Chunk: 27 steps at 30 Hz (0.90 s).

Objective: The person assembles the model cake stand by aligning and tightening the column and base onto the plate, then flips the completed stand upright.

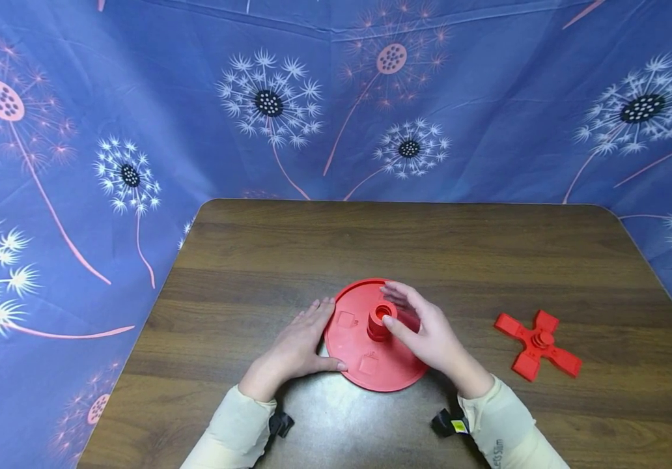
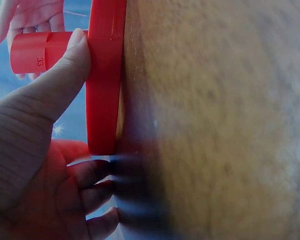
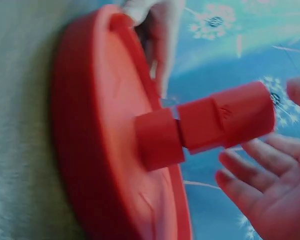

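Cloth (image 1: 488, 130) printed with dandelions fills the top and sides of the head view, its edges cut off by the frame. Below it the worktop (image 1: 312, 260) runs out of the lower edge. At lower centre lies the disc (image 1: 352, 339), flat, with a post (image 1: 379, 320) rising from its middle. The left hand (image 1: 297, 345) holds the disc's left rim, thumb on top and fingers (image 2: 92, 172) curled at the edge, as the left wrist view shows. The right hand (image 1: 430, 335) covers the disc's right part, fingers spread and relaxed beside the post; whether they touch it is unclear in the blurred right wrist view. A cross (image 1: 538, 344) lies at lower right, well apart.
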### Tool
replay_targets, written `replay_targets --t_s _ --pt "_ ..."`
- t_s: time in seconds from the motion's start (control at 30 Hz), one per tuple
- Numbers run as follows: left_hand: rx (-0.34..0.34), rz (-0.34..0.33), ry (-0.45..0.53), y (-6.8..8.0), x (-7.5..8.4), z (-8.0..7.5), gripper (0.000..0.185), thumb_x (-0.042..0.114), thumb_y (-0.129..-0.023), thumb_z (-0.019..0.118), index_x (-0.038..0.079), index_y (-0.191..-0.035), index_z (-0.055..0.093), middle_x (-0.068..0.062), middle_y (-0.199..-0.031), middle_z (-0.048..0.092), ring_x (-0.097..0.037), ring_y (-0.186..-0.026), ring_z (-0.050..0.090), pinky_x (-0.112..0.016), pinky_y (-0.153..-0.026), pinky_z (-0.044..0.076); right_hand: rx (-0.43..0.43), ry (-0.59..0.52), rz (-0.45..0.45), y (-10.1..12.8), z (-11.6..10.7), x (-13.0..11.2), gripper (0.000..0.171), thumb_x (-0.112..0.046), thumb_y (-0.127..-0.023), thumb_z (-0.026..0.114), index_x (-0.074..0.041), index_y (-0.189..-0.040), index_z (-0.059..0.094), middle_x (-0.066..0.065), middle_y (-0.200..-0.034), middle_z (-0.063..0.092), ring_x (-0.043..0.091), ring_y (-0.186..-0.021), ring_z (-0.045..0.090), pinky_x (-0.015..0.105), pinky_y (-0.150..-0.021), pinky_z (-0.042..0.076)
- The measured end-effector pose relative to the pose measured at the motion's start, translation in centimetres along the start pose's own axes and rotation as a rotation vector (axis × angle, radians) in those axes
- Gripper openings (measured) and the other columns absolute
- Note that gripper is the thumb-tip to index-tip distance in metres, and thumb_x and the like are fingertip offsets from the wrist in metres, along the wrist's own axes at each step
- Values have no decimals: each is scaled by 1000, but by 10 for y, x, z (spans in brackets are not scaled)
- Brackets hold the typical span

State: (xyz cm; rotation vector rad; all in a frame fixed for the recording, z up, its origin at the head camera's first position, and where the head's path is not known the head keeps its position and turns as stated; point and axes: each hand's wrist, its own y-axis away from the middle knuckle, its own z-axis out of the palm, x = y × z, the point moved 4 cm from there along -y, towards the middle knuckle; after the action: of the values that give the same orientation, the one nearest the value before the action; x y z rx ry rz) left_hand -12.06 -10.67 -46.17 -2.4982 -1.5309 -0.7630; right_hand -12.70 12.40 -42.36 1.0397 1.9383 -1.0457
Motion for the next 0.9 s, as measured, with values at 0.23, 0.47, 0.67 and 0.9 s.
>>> replay_targets --t_s 0.23,0.47,0.67,0.9 --pt "-6 -4 15 1 0 1 113 58 -71 80 7 -155 23 -11 -159 24 -31 -146 20 -48 -117 22 -177 -45 48 -1 -1 3 57 -12 -89 72 -8 -142 49 4 -136 57 22 -121 57 44 -100 46" --pt "4 6 21 1 -1 1 114 58 -71 80 6 -155 23 -12 -159 24 -31 -146 20 -48 -117 22 -111 -13 101 1 -2 5 47 -19 -83 79 -14 -127 62 -5 -117 67 14 -108 64 46 -93 52" --pt "9 8 37 1 0 0 114 57 -71 80 6 -155 22 -12 -159 24 -31 -146 20 -49 -117 22 49 134 119 3 2 3 45 -22 -71 89 -16 -108 63 -6 -100 69 15 -88 70 40 -78 58" --pt "14 12 29 1 0 -1 114 57 -71 80 7 -155 22 -12 -159 24 -32 -146 20 -49 -116 22 193 328 112 7 9 -4 53 -29 -63 93 -13 -99 58 -1 -92 69 19 -79 71 38 -68 58"
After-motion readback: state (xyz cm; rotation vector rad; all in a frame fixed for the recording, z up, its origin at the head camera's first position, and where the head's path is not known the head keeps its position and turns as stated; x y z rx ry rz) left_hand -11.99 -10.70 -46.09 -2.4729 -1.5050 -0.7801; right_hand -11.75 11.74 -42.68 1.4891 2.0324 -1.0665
